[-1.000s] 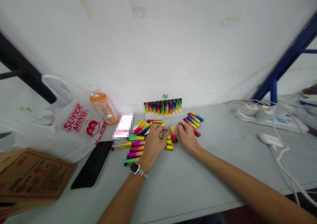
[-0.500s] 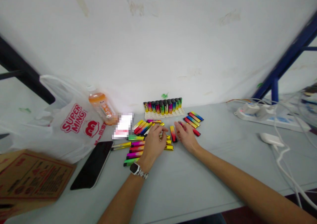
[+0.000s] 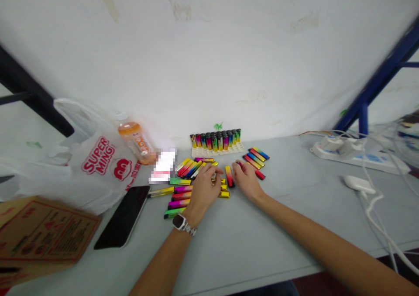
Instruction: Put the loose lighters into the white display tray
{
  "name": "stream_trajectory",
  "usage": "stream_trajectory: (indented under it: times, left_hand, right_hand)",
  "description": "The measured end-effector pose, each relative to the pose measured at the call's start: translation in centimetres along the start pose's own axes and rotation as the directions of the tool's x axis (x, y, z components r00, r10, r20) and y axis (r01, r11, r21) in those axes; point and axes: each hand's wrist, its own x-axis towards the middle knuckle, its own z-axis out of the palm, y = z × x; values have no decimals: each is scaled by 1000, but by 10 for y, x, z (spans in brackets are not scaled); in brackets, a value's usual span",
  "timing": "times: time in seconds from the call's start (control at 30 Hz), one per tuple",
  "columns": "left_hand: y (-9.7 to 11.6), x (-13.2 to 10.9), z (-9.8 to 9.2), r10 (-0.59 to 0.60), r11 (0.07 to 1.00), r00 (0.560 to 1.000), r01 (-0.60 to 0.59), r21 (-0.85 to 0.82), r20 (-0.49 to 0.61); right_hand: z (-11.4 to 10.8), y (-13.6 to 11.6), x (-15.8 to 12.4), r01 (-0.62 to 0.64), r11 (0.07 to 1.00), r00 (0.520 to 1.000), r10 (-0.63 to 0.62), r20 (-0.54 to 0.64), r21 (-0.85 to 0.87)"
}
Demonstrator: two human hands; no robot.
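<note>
grey surface beneath, a red-yellow lighter points forward just left of the curled right hand, its grip unclear.

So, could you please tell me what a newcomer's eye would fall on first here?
Probably the upright, rainbow-coloured sticks in the pale rack near the wall. Next, perhaps, the loose sticks lying around the left hand, then the red-lettered white bag over on the left.

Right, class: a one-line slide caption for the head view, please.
Left hand and right hand among loose coloured lighters, before a pale rack of upright lighters.
</note>
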Motion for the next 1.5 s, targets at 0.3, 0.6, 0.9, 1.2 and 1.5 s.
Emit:
stream_trajectory:
  times: [0.3, 0.6, 0.9, 1.2, 1.5]
  left_hand:
    - [1, 0, 0, -1, 1000, 1000, 1, -13, 2]
    - [1, -1, -1, 21, 1000, 1000, -21, -15, 17]
    - [1, -3, -1, 25, 999, 999, -23, -32, 43]
    - [1, -3, -2, 5, 1000, 997, -3, -30, 75]
    - [-1, -4, -3, 22, 1000, 995, -23, 12, 96]
  right_hand:
    - [3, -5, 0, -38, 955, 993, 3, 120, 293]
    - [-19, -12, 40, 203, 976, 978, -206, -37, -78]
    - [8, -36, 72, 292, 950, 951, -276, 140, -113]
    - [61, -52, 141, 515, 774, 845, -386, 370, -369]
    - [79, -43, 162, 613, 544, 790, -414, 452, -573]
